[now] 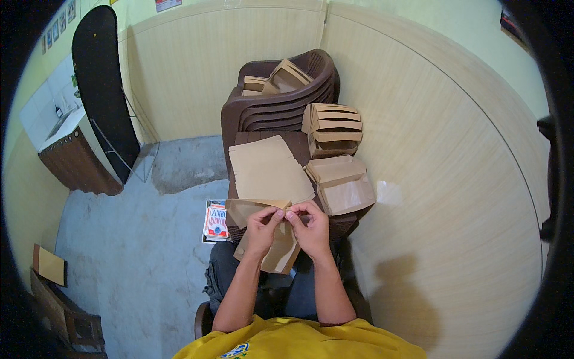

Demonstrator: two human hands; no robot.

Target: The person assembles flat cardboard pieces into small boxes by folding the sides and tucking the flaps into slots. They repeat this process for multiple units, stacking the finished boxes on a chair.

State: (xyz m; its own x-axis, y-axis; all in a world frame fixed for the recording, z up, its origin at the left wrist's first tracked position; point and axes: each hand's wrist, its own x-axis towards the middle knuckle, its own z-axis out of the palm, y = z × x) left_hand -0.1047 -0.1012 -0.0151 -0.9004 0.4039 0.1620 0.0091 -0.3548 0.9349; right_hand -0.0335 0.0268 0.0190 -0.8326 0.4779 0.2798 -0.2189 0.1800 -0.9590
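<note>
Over the lap of the seated person, the brown paper sheet (pixel 276 239) is being pinched along its folded upper edge: the left hand (pixel 261 228) and the right hand (pixel 311 227) are meeting near the middle of it, thumbs and forefingers clenched on the paper, the rest of the sheet hanging down toward the knees. It is looking light and limp (thin wrapping paper, by its creases), so it is likely bending wherever it is not held and tearing if it is tugged sideways; it is probably best held at the fold itself, close on both sides of the crease, where the doubled layer is giving some stiffness.

Just beyond the hands, a flat stack of brown sheets (pixel 269 167) is lying on the dark brown stool (pixel 299 143), which is serving as the counter, and finished paper bags (pixel 344 185) are leaning at its right edge, close to tipping off. More bags (pixel 333 127) are standing behind them, and others are sitting in the stacked plastic chairs (pixel 281 110).

Room is tight on the right, where the pale wood-pattern wall (pixel 454 197) is running close beside the stool. Leftward the grey concrete floor (pixel 137 239) is giving more room, with only a red and white box (pixel 216 220) lying near the person's left knee.
</note>
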